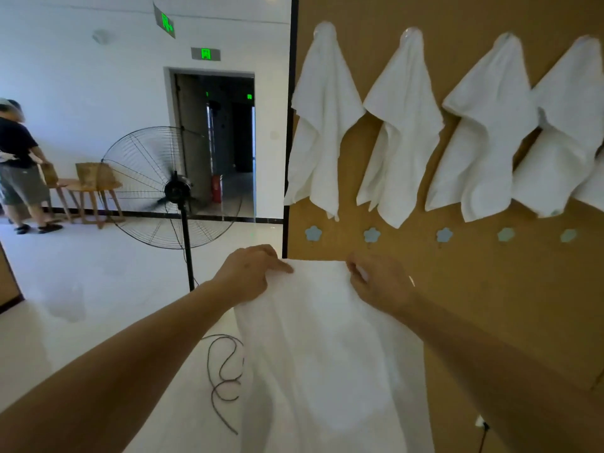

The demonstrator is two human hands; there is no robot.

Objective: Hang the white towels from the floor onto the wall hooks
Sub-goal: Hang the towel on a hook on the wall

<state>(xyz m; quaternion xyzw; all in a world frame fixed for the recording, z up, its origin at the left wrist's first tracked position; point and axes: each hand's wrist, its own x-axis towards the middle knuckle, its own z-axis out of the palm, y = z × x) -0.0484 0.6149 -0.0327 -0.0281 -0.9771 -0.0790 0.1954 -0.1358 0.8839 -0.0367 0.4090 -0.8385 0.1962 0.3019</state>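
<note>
Brown board wall [457, 289] across the right half of the frame, white tiled floor [98, 305] at lower left, standing fan [173, 188] at centre left with its cable [225, 371] coiled on the floor, a bystander [19, 165] at the far left edge beside wooden stools [94, 191].

Head view only. Upper right: four white towels already draped from the top row of hooks, the leftmost hung towel [322, 125] nearest the board's edge. Beneath them, a lower row of blue flower hooks [372, 235], all bare.

Lower centre: held towel [327, 338] stretched by its top edge, hanging down toward the bottom of the frame. Left hand [251, 276] pinching the left part of that edge, grip pressed together on the cloth. Right hand [379, 282] pinching the right part, fingers curled into the fabric.

Likely step: carrying this towel up to a free flower hook. Best done by gathering one corner or the mid-edge into a bunch, lifting it over the hook, then letting go only once the cloth has caught.

No containers visible.
</note>
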